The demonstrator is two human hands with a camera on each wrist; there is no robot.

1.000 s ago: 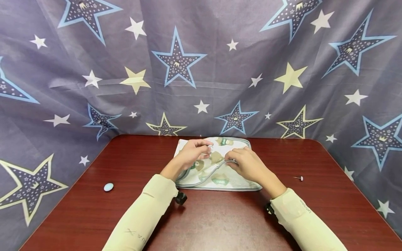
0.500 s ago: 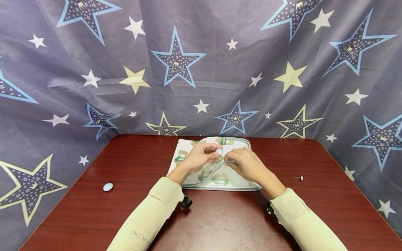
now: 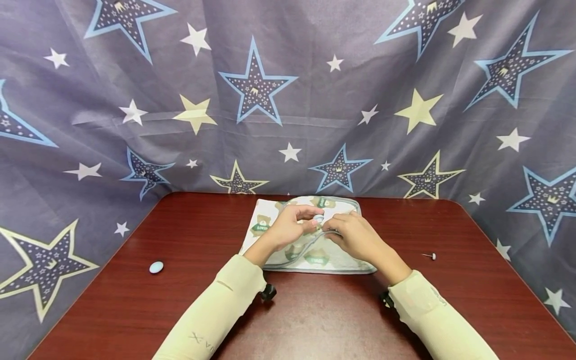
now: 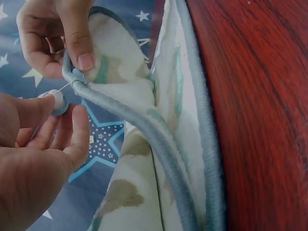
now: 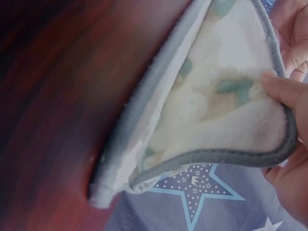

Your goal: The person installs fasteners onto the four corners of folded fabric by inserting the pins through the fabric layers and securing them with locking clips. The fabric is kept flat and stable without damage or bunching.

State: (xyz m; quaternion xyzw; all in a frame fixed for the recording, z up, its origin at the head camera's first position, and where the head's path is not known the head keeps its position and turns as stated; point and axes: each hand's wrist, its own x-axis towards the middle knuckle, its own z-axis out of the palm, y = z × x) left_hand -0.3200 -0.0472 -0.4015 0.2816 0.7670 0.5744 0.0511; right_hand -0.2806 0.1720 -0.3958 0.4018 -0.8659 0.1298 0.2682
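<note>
While lifted at one edge, pinched narrowly in right hand: one bear-print cloth, grey trim. Just beside the cloth's lifted edge: one round-headed pin, pinched by its head in left hand, needle reaching trim. Left of cloth: one blue cap. Right of cloth: one loose pin.

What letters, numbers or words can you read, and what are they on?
"X": left sleeve; letters beside it unclear.
Green patches on the bear-print cloth: lettering too blurred to read.
Right sleeve: marks too small to read.
Tag at the cloth's edge, right wrist view: too blurred to read.
</note>
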